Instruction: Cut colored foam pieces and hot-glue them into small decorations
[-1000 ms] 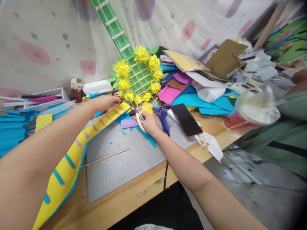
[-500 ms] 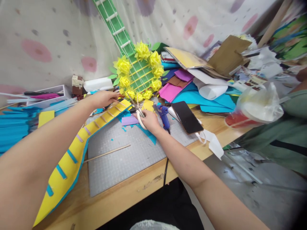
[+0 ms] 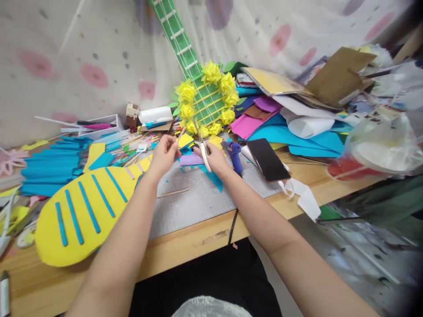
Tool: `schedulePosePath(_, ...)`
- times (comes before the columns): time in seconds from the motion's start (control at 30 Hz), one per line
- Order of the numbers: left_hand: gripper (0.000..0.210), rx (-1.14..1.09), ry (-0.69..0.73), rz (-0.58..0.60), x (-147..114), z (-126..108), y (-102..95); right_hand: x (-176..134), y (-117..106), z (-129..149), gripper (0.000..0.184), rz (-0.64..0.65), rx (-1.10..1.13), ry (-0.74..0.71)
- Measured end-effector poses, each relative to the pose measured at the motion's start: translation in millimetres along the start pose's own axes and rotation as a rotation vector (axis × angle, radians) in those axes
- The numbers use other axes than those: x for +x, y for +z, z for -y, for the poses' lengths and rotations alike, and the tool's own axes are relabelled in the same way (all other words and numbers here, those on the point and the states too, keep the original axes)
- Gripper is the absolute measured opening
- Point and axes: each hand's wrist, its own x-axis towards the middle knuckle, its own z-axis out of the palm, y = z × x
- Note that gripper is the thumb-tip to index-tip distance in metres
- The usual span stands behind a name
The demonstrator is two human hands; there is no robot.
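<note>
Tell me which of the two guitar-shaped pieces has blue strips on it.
The yellow piece, near the left hand; the green piece, farther back, has yellow flowers instead.

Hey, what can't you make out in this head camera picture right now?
All in the head view:
Thin strip at the left hand: too small to identify.
Yellow cutout: part of its narrow section, hidden behind that hand.
Scissors: handles partly covered by the right hand.
Green guitar: neck cut off by the top edge.
</note>
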Motion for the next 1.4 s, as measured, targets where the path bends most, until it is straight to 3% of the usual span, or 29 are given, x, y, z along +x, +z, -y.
schedulePosePath(0.13,0.005,0.075,-0.048,-0.122,-52,19,9.5,-7,-4,6,0.041,0.247,-0.093,-0.205)
schedulePosePath(0.27,0.004,0.198,0.004,-0.105,-73,31,-0.2,-14,-2,11,0.04,0.343,-0.184,-0.301)
schedulePosePath(0.43,0.003,0.172,0.018,-0.061,-74,41,-6.7,-17,2,10,0.042,0.427,-0.204,-0.327)
schedulePosePath(0.63,0.005,0.179,0.058,-0.062,-75,45,-10.9,-16,1,8,0.041,0.417,-0.235,-0.381)
schedulePosePath(0.83,0.007,0.177,0.043,-0.019,-73,51,-15.1,-17,0,11,0.04,0.447,-0.229,-0.342)
schedulePosePath(1.4,0.008,0.175,0.019,-0.033,-72,53,-15.4,-16,3,7,0.045,0.491,-0.194,-0.293)
